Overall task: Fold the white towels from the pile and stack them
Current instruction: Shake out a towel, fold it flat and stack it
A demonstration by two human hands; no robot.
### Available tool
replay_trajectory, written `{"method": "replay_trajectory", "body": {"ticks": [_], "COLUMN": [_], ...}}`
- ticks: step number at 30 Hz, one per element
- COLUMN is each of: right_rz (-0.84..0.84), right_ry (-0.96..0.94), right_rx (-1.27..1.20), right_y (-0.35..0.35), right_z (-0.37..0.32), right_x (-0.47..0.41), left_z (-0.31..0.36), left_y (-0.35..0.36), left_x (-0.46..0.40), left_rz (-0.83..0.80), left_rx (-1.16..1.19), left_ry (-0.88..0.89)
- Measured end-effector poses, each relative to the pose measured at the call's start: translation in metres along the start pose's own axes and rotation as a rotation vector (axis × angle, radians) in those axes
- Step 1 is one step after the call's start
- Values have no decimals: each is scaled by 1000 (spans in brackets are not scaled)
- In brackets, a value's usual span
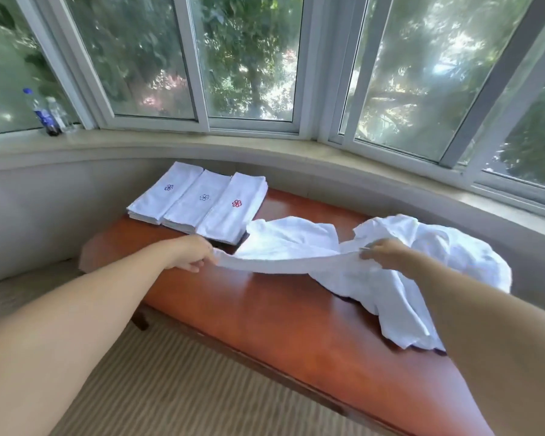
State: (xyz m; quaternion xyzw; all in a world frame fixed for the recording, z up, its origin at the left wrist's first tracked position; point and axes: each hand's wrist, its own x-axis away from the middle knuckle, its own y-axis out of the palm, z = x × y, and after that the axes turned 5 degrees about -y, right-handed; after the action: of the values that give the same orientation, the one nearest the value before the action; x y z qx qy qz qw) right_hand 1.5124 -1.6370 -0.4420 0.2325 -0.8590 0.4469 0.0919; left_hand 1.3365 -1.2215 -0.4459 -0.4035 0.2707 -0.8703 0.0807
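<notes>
With the left hand [193,257] and right hand [384,251] each pinching an edge of the crumpled white cloth towel [283,247], stretched above the reddish-brown wooden worktop [265,316], its trailing end may drag the loose white towel pile [447,247] off.

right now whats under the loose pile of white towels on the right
The loose pile lies on the reddish wooden table. A thin dark edge shows under its near corner; what that is, and anything else beneath, is covered.

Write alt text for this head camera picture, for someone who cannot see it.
Two bare hands, left hand and right hand, stretch a white towel over a reddish wooden bench. Unfolded towels lie right; three folded stacks sit behind, below windows.
</notes>
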Motion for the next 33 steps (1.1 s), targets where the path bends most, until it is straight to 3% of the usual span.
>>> {"method": "replay_trajectory", "body": {"ticks": [3, 6, 9, 14, 18, 22, 26, 33], "right_rz": [-283, -507, -614, -682, -546, -388, -240, 28], "right_ry": [224, 469, 571, 605, 465, 284, 216, 169], "right_rx": [120, 12, 19, 63, 91, 99, -1, -398], "right_y": [48, 72, 81, 87, 97, 94, 93, 115], "right_z": [22, 34, 40, 47, 54, 53, 62, 73], "right_x": [15, 25, 21, -11, -58, -109, -166, -257], "left_z": [-37, -54, -57, -56, -50, -37, -26, 2], "left_y": [31, 47, 49, 49, 52, 51, 51, 58], "left_x": [-7, -10, -19, -54, -94, -141, -189, -283], "left_rz": [-161, -332, -449, -449, -327, -23, 116, 209], "left_rx": [-209, -261, -282, -295, -234, -223, -38, 310], "left_ry": [-92, -280, -434, -463, -264, -22, -25, -106]}}
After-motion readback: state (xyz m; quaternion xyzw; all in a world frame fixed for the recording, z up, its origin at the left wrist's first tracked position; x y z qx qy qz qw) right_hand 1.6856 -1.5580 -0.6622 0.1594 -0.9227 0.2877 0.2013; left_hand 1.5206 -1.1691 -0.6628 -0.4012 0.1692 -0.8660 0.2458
